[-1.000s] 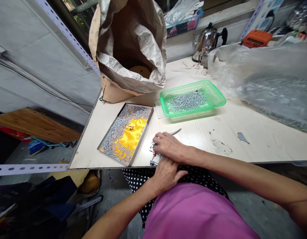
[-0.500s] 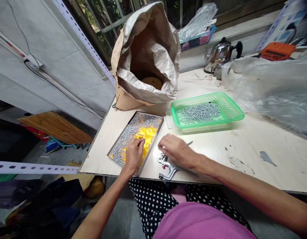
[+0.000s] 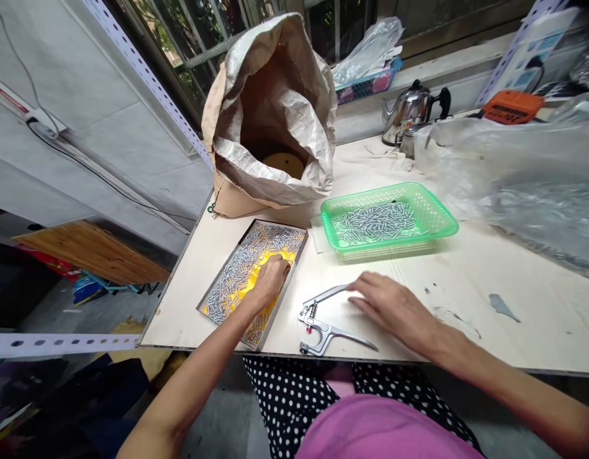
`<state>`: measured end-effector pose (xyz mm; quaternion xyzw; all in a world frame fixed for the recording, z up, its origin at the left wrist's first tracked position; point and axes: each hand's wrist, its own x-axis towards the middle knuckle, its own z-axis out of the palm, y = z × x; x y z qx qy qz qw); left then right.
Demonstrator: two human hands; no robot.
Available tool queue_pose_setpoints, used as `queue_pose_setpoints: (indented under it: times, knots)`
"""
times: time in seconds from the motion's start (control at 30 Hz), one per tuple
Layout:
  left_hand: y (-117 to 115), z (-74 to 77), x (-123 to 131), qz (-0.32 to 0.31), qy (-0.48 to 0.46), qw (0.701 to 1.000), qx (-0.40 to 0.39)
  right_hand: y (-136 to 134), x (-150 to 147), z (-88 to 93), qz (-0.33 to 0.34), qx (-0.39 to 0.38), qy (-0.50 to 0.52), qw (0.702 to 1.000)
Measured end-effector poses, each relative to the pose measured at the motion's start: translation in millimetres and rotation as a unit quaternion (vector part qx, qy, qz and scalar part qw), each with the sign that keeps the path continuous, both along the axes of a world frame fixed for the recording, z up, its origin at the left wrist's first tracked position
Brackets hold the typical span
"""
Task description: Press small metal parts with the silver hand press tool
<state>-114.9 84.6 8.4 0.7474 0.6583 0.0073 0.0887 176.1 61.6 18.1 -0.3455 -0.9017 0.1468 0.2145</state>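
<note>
My left hand [image 3: 270,278] reaches into a shallow tray [image 3: 219,285] of small silver metal pieces on a yellow bottom. Its fingers are bent down among the pieces, and whatever they hold is hidden. On the table, right of the tray, lie silver pliers [image 3: 323,331] with a spring and a red part, their handles spread. My right hand [image 3: 385,303] is beside the upper handle, fingers apart and holding nothing, the fingertips close to the handle's end. Behind it, a green basket [image 3: 435,220] holds many similar silver pieces.
A large paper sack [image 3: 237,196] stands open behind the tray. A metal kettle [image 3: 409,111], an orange object [image 3: 513,106] and clear plastic sheeting [image 3: 543,172] are at the back right. A grey scrap [image 3: 502,307] lies on the right.
My left hand has moved forward over the tray. My right hand has shifted right, off the pliers, uncovering their spread handles. The camera view has shifted slightly.
</note>
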Motion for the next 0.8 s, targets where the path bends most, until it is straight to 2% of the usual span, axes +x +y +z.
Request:
queue_pose_setpoints:
  times: [0.13, 0.27, 0.37, 0.47, 0.6, 0.67, 0.8]
  knots:
    - [-0.2, -0.3, -9.0, 0.002, -0.001, 1.0, -0.009, -38.3, 1.4, -26.0, 0.027, -0.106, -0.051, 0.993]
    - [-6.9, 7.5, -15.4, 0.029, -0.006, 1.0, 0.012, -52.6, 6.3, -32.0, 0.037, -0.152, -0.072, 0.985]
    - [-26.9, 20.4, -8.6, 0.068, -0.086, 0.993, 0.044, -55.9, 6.2, -32.7, 0.04, -0.154, -0.073, 0.985]
    - [-60.1, 29.4, 11.6, 0.127, -0.24, 0.962, -0.021, -56.2, 3.1, -34.0, 0.032, -0.148, -0.075, 0.986]
    - [-100.0, 23.0, 39.5, 0.215, -0.387, 0.881, -0.165, -54.4, -1.7, -34.5, 0.029, -0.134, -0.078, 0.987]
    - [-110.1, 14.6, 45.9, 0.244, -0.401, 0.86, -0.199, -53.8, -3.5, -34.3, 0.028, -0.122, -0.092, 0.988]
    - [-115.3, 3.3, 45.8, 0.272, -0.373, 0.858, -0.224, -54.5, -5.7, -35.8, 0.012, -0.1, -0.122, 0.987]
